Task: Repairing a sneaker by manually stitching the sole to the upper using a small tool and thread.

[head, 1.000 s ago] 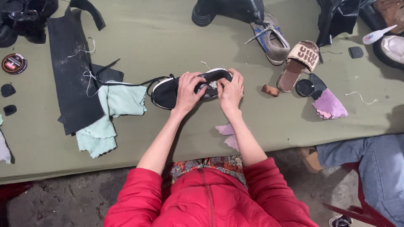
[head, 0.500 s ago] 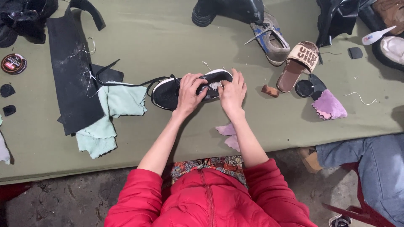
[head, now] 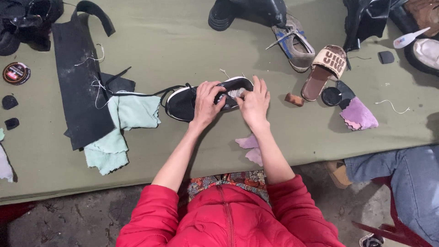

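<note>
A black sneaker (head: pixel 183 103) with a white sole edge lies on its side on the olive-green table cover (head: pixel 183 41), a black lace trailing off to its left. My left hand (head: pixel 206 101) lies over the shoe's middle and grips it. My right hand (head: pixel 254 103) is at the shoe's right end, fingers pressing a small pale cloth or lining (head: pixel 236 93) at the shoe's opening. Both arms wear red sleeves.
A mint cloth (head: pixel 123 128) and black leather strip (head: pixel 80 87) lie left. A tan slide sandal (head: pixel 325 71), grey-blue shoe (head: pixel 292 43), purple cloth (head: pixel 359 114), pink cloth (head: pixel 250 148) and round tin (head: pixel 15 73) surround. Another person's jeans-clad leg (head: pixel 402 174) is at right.
My hands have shifted slightly on the shoe; the left hand slid a little toward the opening and the pale cloth now shows between my fingers.
</note>
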